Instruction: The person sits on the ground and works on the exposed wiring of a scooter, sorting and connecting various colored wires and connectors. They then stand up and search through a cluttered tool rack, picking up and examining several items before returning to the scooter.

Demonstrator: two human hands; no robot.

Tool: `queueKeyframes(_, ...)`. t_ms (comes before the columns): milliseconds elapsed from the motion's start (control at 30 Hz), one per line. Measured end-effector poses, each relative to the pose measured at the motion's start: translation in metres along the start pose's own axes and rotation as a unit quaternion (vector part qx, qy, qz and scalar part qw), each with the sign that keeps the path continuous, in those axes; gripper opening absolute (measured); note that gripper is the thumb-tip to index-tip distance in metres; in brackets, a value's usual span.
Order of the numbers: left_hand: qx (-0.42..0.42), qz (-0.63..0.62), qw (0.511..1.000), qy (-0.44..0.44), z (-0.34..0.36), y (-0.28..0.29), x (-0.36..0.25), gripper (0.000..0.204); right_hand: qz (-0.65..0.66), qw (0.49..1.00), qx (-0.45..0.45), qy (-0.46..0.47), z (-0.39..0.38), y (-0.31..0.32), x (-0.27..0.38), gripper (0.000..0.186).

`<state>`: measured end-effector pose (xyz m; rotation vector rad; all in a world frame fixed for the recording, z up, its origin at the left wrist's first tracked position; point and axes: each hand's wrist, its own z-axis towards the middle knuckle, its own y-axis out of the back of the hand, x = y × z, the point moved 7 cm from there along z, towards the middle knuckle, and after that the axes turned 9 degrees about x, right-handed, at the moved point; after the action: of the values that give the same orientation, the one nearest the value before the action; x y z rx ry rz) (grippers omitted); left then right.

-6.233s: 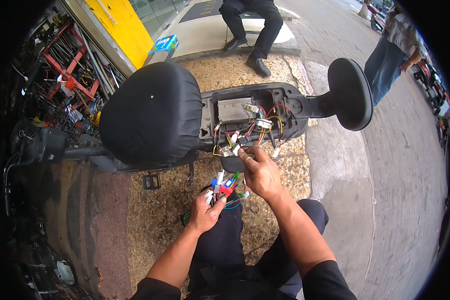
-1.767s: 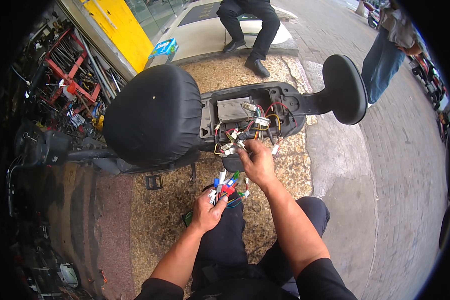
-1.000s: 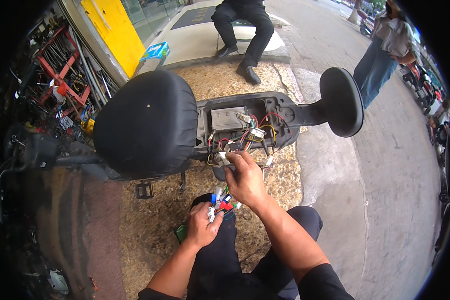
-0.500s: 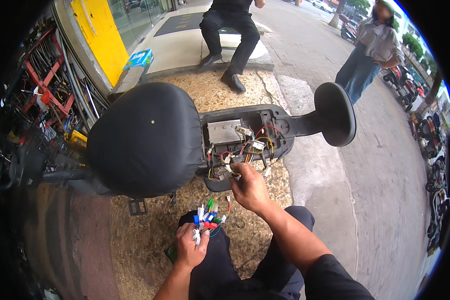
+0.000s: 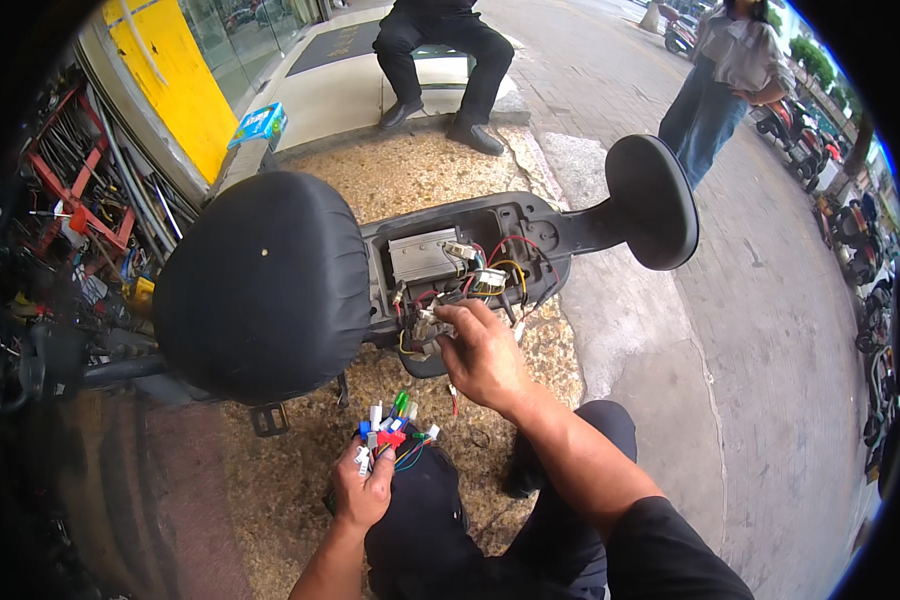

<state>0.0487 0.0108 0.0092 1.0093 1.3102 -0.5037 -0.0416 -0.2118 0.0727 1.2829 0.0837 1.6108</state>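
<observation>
The left hand [image 5: 362, 492] holds smooth, boxy plastic connectors [image 5: 391, 438], fanned lengthwise forward; the right hand [image 5: 485, 358] (its grip I cannot tell) touches pale plugs [image 5: 427, 316].

Blue-green box [image 5: 256, 124]: there's pale lettering on the side, but it's way too small and blurry for me to make out
Dark mat [image 5: 320, 53]: got a row of faint characters, honestly can't read those either
</observation>
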Motion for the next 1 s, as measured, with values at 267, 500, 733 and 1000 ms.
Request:
queueKeyframes(267,0.005,-0.051,0.997,-0.059,0.03,-0.027,-0.083,0.011,0.109,0.993,-0.024,-0.022,-0.025,0.028,-0.016,0.028)
queueKeyframes(500,0.041,-0.172,0.984,-0.037,0.062,-0.062,-0.092,0.006,0.443,0.867,0.061,-0.22,-0.033,0.024,-0.062,0.019)
queueKeyframes(733,0.041,-0.271,0.961,0.035,0.07,-0.081,-0.046,0.015,0.406,0.892,0.082,-0.181,-0.026,0.021,-0.046,0.03)
queueKeyframes(1000,-0.039,-0.397,0.916,-0.026,0.083,-0.057,-0.022,0.023,0.307,0.918,0.154,-0.199,-0.009,0.007,-0.047,0.032)
